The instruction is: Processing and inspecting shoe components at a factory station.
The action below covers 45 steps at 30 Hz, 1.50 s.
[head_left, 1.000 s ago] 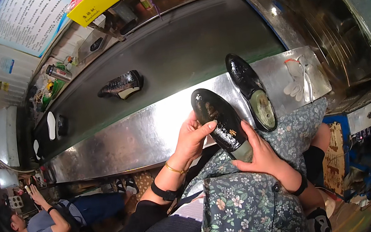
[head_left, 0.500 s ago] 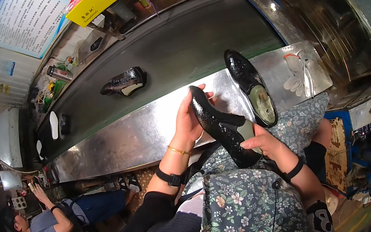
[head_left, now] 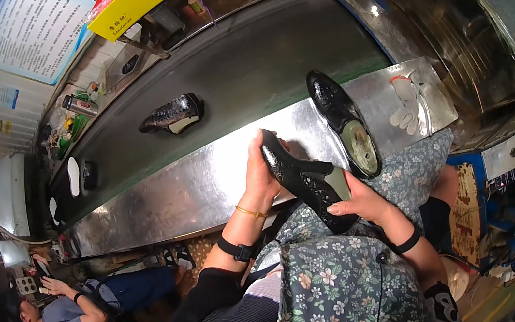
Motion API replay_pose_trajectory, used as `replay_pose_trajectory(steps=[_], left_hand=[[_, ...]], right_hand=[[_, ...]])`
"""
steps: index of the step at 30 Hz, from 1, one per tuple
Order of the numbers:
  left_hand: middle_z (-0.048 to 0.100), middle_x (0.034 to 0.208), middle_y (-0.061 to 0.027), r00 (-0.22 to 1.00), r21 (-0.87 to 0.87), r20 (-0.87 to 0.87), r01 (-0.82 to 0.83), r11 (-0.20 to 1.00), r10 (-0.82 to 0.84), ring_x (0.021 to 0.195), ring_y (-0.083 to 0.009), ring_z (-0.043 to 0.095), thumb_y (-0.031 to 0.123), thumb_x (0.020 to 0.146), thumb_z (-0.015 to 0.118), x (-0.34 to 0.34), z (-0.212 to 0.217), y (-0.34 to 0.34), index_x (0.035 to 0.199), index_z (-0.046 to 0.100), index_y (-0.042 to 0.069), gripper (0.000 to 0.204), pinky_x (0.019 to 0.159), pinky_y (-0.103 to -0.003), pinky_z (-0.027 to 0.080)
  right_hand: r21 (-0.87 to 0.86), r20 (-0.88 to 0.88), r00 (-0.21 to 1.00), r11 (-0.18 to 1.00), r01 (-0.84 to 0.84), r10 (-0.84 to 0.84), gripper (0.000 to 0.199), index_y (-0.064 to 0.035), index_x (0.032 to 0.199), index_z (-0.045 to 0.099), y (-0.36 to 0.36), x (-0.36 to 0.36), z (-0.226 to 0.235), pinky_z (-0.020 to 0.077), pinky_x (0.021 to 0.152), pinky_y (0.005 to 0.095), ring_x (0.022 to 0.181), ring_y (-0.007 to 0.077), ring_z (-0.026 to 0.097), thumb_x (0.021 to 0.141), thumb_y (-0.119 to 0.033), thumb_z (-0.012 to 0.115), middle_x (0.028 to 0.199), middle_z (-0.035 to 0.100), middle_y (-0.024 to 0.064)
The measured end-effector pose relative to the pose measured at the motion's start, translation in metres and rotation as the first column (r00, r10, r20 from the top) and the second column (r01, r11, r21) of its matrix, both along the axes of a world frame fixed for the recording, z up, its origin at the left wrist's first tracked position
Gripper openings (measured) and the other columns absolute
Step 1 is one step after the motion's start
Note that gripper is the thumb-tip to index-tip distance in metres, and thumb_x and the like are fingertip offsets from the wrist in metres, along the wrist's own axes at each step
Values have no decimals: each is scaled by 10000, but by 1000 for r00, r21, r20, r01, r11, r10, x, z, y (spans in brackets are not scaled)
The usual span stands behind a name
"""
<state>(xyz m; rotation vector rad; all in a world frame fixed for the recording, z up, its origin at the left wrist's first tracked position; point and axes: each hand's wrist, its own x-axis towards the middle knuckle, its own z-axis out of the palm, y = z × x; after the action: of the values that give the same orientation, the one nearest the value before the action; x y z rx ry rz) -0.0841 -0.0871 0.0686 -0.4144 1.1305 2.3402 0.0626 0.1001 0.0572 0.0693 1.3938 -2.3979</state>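
Between my hands is a shiny black shoe (head_left: 307,183) on a pale green shoe last, tilted over my lap. My left hand (head_left: 261,175) wraps round its toe end. My right hand (head_left: 363,200) grips the heel end, with the thumb laid on the black upper. Just beyond my right hand, a second black shoe (head_left: 330,99) on a pale green last rests on the metal ledge (head_left: 164,197), its toe reaching over the dark belt (head_left: 244,64). Some fingers of both hands are hidden behind the held shoe.
Another black shoe on a last (head_left: 173,115) lies on the belt. White soles (head_left: 74,176) sit at its left end, and pale gloves (head_left: 405,107) at the ledge's right end. A yellow box (head_left: 143,5) stands at the back. At lower left, a co-worker (head_left: 72,315) sits.
The held shoe has tipped slightly and shifted a little left with both hands. The co-worker's hands have come lower. The other shoes look much the same.
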Motion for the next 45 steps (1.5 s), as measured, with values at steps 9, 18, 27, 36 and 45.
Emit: replay_pose_trajectory(steps=[9,18,27,36,45], left_hand=[[645,877,-86,996,-81,-32,83,993,-85,817,-209,644,558,917,572,1,1,4,1089,598,72,517,766,-360,549],[527,1375,-151,911,-314,-203,285,906,-358,1195,-234,553,321,1004,538,16,0,11,1414,422,-6,537,1056,-389,409],[670,1151,-146,906,-377,-179,296,878,-383,1036,-210,646,109,974,601,27,-18,0,1238,528,-63,323,944,-316,496],[669,1169,-90,781,-460,-264,414,785,-567,1056,-144,620,107,988,584,39,-33,7,1239,556,-29,287,931,-274,491],[671,1113,-72,764,-477,-224,455,752,-605,1022,-133,621,96,999,558,35,-29,24,1228,560,-21,258,889,-268,511]], right_hand=[[-32,73,996,998,54,-52,910,3,1484,262,0,2,1,364,1084,336,1265,169,452,763,-128,800,1394,447,79],[-347,146,929,862,369,-339,806,21,1482,296,63,25,31,470,1018,360,1203,224,567,777,-74,675,1366,527,138],[530,-109,576,443,723,-810,995,8,1543,117,304,10,31,493,922,353,1098,265,601,741,59,704,1302,561,178],[717,-249,902,560,416,-352,837,-17,1438,404,127,-55,-3,391,1076,416,1288,331,491,769,-316,811,1386,488,237],[762,-154,942,571,305,-299,944,-16,1488,278,90,-37,-4,486,955,392,1119,330,611,734,-212,810,1272,583,217]])
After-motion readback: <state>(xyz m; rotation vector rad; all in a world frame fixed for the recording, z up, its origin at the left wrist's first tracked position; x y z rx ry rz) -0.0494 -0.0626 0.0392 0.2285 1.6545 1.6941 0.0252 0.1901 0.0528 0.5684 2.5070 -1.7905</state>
